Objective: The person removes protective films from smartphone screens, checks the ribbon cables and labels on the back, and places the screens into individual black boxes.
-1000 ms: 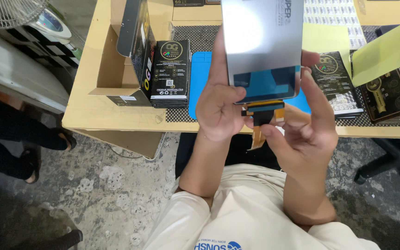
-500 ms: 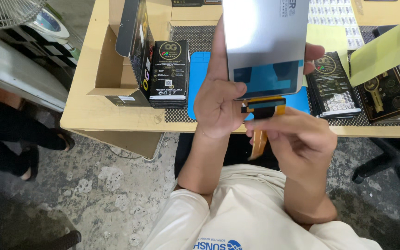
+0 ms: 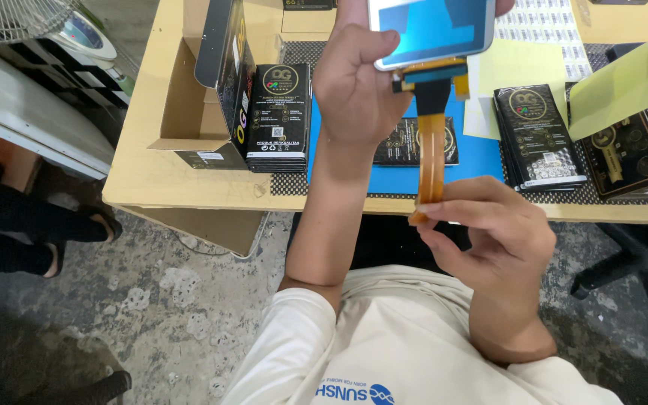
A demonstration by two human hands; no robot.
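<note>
Our left hand [image 3: 358,82] grips the screen panel [image 3: 433,28] raised above the blue mat [image 3: 481,154]; our right hand [image 3: 493,232] below pinches its orange ribbon [image 3: 430,154].

A wooden table [image 3: 189,176] carries an open cardboard box [image 3: 189,97], a stack of black boxes [image 3: 279,116] beside it, a blue mat [image 3: 481,161], more black boxes [image 3: 538,135] and yellow sheets [image 3: 515,71]; a fan [image 3: 9,19] stands left; a chair base [image 3: 631,274] sits on the concrete floor [image 3: 174,300].

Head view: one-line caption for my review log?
Left hand holds a screen panel up; right hand pinches its orange ribbon cable.
</note>
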